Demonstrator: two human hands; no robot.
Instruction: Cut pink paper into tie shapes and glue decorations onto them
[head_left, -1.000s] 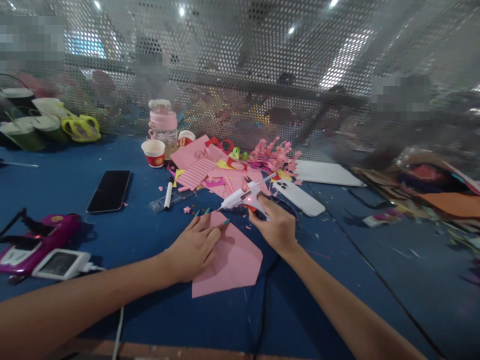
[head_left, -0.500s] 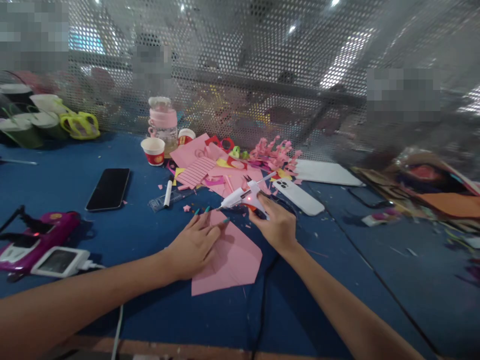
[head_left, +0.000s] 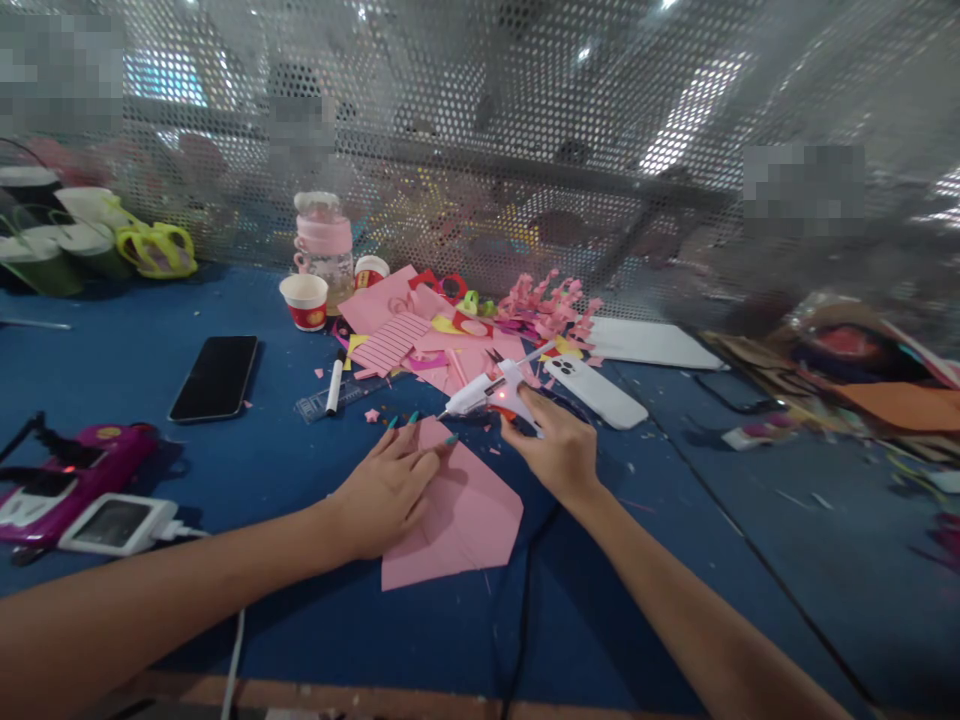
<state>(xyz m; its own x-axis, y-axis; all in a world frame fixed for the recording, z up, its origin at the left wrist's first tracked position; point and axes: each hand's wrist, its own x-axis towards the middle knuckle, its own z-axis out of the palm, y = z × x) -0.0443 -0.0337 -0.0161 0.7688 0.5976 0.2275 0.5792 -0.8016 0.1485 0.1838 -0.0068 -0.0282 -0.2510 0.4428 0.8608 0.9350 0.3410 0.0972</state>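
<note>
A folded sheet of pink paper (head_left: 472, 515) lies on the blue table in front of me. My left hand (head_left: 394, 485) rests on its left side, fingers stretched out and pressing it flat. My right hand (head_left: 559, 445) is wrapped round the handle of a white hot glue gun (head_left: 480, 393), which has a red light glowing on its side. Its nozzle points left, close to the paper's top corner and my left fingertips. A glue stick (head_left: 541, 351) juts from the back of the gun. Whether glue is coming out cannot be made out.
Behind lie pink paper scraps (head_left: 390, 345), a curly pink paper piece (head_left: 551, 305), a paper cup (head_left: 305, 303) and a bottle (head_left: 324, 240). A black phone (head_left: 214, 378), marker (head_left: 334, 388) and power strip (head_left: 82, 480) are left; a white phone (head_left: 596, 392) is right. A black cord (head_left: 523, 620) runs toward me.
My right hand and the glue gun have shifted very slightly to the right, away from the paper's top corner. My left hand and the paper stay in place.
</note>
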